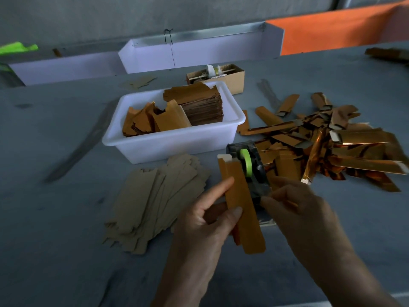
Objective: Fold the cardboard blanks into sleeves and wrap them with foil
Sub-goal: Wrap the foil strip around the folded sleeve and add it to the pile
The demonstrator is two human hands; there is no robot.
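Observation:
My left hand (207,220) holds a folded orange-brown cardboard sleeve (241,204) upright, thumb across its front and fingers behind it. My right hand (296,209) reaches at the front of the dark tape dispenser (250,167) with its green roll, fingers curled; blur hides whether it pinches anything. A fanned stack of flat tan cardboard blanks (155,202) lies on the table to the left. A heap of finished copper-foil sleeves (332,147) lies at the right.
A white plastic tub (177,142) behind the hands holds stacked brown blanks and loose orange pieces. A small cardboard box (223,78) sits behind it. White trays (190,54) line the far table edge, beside an orange panel (332,34).

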